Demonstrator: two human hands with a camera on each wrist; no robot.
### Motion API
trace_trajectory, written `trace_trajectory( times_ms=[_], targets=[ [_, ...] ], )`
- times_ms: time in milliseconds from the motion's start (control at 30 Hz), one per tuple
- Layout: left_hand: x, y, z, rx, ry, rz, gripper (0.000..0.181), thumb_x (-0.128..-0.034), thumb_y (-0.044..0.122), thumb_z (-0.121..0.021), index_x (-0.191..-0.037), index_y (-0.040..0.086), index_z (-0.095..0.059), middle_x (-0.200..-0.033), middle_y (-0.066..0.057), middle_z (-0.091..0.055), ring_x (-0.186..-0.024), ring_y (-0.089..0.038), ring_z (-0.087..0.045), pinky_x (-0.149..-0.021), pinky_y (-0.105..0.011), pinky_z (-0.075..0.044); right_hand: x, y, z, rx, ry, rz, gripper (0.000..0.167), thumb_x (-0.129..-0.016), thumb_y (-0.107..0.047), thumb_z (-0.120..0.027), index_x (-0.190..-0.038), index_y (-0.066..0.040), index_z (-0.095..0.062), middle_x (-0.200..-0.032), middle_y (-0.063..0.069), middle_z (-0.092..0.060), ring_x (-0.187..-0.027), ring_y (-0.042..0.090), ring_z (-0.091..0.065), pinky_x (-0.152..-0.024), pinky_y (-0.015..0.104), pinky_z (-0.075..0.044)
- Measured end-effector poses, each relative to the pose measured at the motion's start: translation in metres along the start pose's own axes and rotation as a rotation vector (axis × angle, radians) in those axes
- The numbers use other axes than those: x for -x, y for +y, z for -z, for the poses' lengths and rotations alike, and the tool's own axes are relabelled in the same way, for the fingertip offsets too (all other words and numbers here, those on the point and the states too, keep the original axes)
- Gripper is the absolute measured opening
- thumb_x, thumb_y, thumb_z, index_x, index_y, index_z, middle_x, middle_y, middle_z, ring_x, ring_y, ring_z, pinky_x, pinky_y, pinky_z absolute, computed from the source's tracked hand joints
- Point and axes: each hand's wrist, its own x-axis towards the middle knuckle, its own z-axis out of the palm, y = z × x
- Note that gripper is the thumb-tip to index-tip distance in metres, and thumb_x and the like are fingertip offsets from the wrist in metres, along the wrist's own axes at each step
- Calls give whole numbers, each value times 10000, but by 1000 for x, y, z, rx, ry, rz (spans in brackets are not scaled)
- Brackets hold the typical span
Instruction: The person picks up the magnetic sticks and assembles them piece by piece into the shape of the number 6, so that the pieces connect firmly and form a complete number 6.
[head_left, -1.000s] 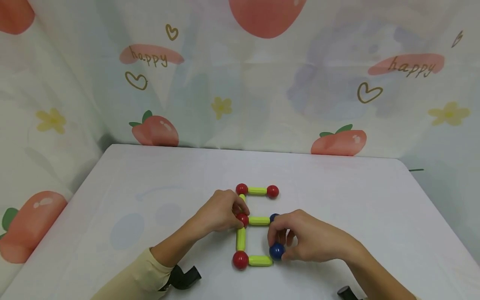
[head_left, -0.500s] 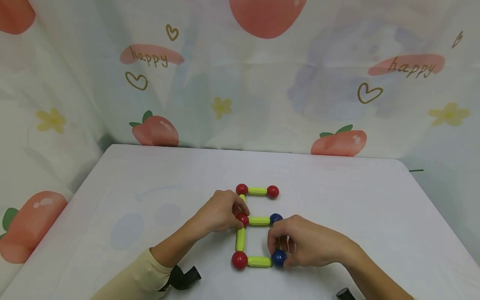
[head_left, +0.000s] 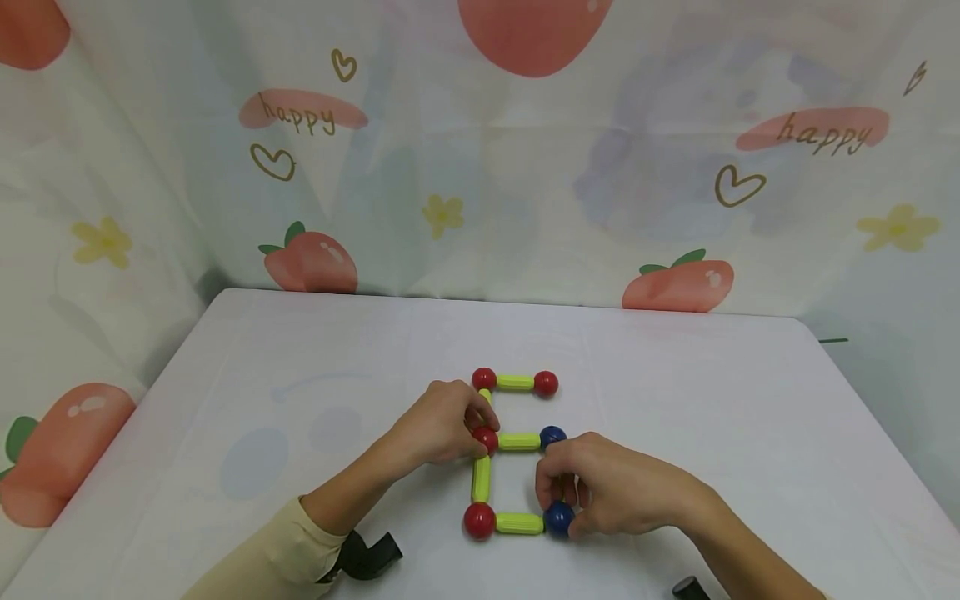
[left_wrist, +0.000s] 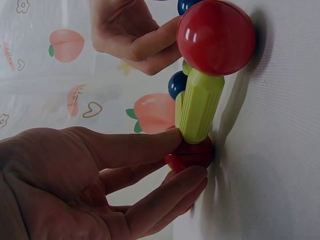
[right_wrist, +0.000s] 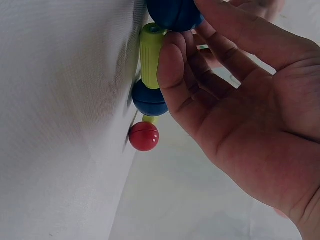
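Observation:
Red and blue balls joined by yellow-green sticks form a figure like a 6 on the table. My left hand (head_left: 448, 423) pinches the middle red ball (left_wrist: 192, 156) between thumb and fingers. At the near right corner, my right hand (head_left: 615, 485) holds a blue ball (head_left: 558, 518) by its sides. This ball sits at the end of the near stick (head_left: 520, 523); whether they touch is unclear. Another stick (right_wrist: 151, 57) runs from it towards the farther blue ball (head_left: 552, 437); my right hand hides it in the head view. The near left corner is a red ball (head_left: 479, 521).
At the far end, a stick (head_left: 515, 382) joins two red balls, the right one (head_left: 546, 383) forming a free end. A white cloth covers the table (head_left: 712, 375). Behind it hangs a printed curtain (head_left: 525, 183). Black wrist mounts (head_left: 369, 557) sit low beside the forearms.
My right hand has brought the near blue ball slightly towards me and to the right, in line with the near stick. The farther blue ball shows more fully. My left hand stays still.

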Motion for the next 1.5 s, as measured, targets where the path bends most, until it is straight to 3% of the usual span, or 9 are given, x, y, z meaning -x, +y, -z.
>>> trace_trajectory(
  times_ms=[667, 767, 900, 1067, 1200, 1367, 1500],
  targets=[
    [2, 1, 4, -65, -14, -16, 297, -819, 106, -878, -1095, 121, -773, -940, -44, -667, -889, -198, -586, -672, -280, -556, 4, 1, 3, -3, 4, -24, 317, -772, -124, -915, -950, -278, -703, -874, -137, -654, -808, 63, -622, -704, 230, -549],
    [6, 6, 7, -103, 20, -12, 277, -838, 129, -864, -1098, 133, -769, -928, -45, -649, -871, -200, -578, -636, -274, -537, 6, 1, 7, -18, 25, -14, 285, -795, -140, -903, -961, -262, -706, -896, -108, -672, -823, 82, -632, -719, 245, -566],
    [14, 10, 13, -131, 33, -34, 228, -853, 141, -850, -1068, 147, -772, -825, -3, -627, -772, -179, -585, -593, -266, -522, 8, 2, 13, -5, 111, 14, 234, -838, -131, -868, -980, -223, -706, -922, -68, -687, -824, 82, -631, -727, 257, -579],
    [29, 8, 13, -96, -58, -65, 203, -848, 110, -847, -1037, 151, -782, -777, 17, -621, -743, -161, -583, -603, -263, -508, 5, 5, 17, 45, 296, -15, 205, -874, -128, -835, -1026, -185, -709, -977, -47, -693, -837, 66, -633, -732, 243, -579],
    [42, 5, 7, -68, -134, -25, 298, -822, 126, -877, -1100, 145, -774, -843, -5, -624, -753, -153, -585, -622, -251, -518, 0, 9, 18, 63, 407, -81, 212, -887, -141, -827, -1068, -161, -720, -1014, -40, -696, -867, 82, -650, -742, 236, -578],
    [53, 2, -1, -49, -214, 33, 399, -804, 192, -901, -1173, 192, -750, -857, -5, -627, -736, -140, -587, -625, -252, -513, -7, 15, 15, 49, 417, -171, 278, -896, -149, -818, -1158, -143, -725, -1106, -6, -713, -925, 114, -666, -751, 218, -571],
    [56, 0, -6, -14, -271, 18, 395, -811, 179, -895, -1177, 211, -748, -840, 49, -645, -745, -106, -591, -653, -224, -519, -12, 19, 12, 23, 386, -205, 295, -896, -127, -810, -1180, -137, -729, -1134, 7, -722, -945, 137, -681, -756, 208, -571]
  ],
)
